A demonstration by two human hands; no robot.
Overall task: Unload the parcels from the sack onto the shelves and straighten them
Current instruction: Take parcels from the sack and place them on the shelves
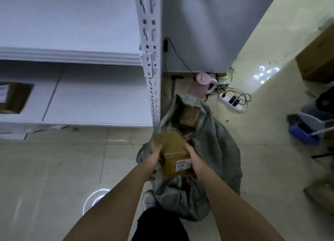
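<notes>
Both hands clasp one box [169, 155] by its sides, left hand [153, 164] and right hand [194, 164] curled round it, just over the sack [213, 143] mouth; gripping both sides keeps it level for the shelf [101, 105] at left, where one parcel [14, 98] sits near the left edge

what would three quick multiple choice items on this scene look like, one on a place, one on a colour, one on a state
1. Where does the sack stand?
A. on the floor beside the shelf post
B. on the top shelf
C. on a chair

2. What colour is the kettle?
A. green
B. pink
C. black

3. How is the box held?
A. by one hand
B. by no hand
C. between both hands

Answers:
1 A, it sits on the tiles by the post.
2 B, its lid and body are pink.
3 C, the left hand and the right hand grip its sides.
</notes>
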